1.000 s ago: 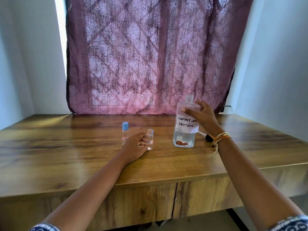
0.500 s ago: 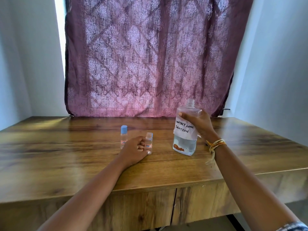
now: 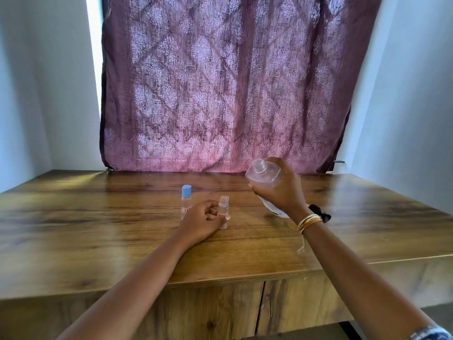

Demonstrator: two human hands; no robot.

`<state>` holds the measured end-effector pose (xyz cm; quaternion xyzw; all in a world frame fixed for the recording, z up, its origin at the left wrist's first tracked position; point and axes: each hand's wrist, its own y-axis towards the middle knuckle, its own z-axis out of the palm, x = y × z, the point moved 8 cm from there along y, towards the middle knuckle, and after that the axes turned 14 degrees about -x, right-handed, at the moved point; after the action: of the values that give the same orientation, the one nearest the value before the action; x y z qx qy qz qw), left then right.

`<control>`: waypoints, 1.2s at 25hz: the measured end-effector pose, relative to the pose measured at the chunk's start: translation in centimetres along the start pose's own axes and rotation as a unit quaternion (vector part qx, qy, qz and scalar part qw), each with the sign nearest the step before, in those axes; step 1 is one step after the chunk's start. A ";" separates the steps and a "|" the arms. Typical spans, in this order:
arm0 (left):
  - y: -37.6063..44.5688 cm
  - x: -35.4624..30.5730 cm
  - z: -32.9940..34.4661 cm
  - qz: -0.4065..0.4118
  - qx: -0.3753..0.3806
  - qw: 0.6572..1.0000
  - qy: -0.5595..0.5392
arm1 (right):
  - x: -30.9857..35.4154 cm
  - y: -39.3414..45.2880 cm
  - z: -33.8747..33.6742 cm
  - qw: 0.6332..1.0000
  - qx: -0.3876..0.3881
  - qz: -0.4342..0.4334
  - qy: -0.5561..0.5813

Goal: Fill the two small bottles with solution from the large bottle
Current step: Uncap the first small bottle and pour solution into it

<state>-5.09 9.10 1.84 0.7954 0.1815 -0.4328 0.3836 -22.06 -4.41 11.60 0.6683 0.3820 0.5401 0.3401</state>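
My right hand (image 3: 282, 190) grips the large clear bottle (image 3: 264, 175), lifted off the wooden table (image 3: 98, 229) and tilted, its open neck pointing up and left toward the small bottles. My left hand (image 3: 203, 220) holds an uncapped small bottle (image 3: 223, 209) upright on the table, left of and below the large bottle's mouth. A second small bottle (image 3: 186, 201) with a blue cap stands just left of my left hand. A blue cap (image 3: 227, 198) peeks out behind the uncapped bottle.
A black object (image 3: 320, 213) lies on the table behind my right wrist. A purple patterned curtain (image 3: 220, 89) hangs at the table's back edge, between white walls. The table's front edge runs close under my forearms.
My right hand has lifted the large bottle off the table and tipped it leftward toward the small open bottle. My left hand has stayed on the small bottle.
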 end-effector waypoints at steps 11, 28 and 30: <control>0.5 -0.7 -0.5 0.014 -0.031 0.996 -0.081 | 0.4 -2.5 3.8 0.980 0.045 -0.181 -0.072; 1.7 -0.4 -0.5 0.047 -0.055 0.993 -0.094 | 0.6 -2.2 6.3 0.942 0.043 -0.305 -0.131; 1.7 -0.4 -0.5 0.050 -0.055 0.993 -0.094 | 0.7 -2.3 6.4 0.942 0.048 -0.307 -0.130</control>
<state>-4.01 8.40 3.14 0.7367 0.1278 -0.4755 0.4635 -16.04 -2.99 8.75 0.5985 0.5469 0.2989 0.5033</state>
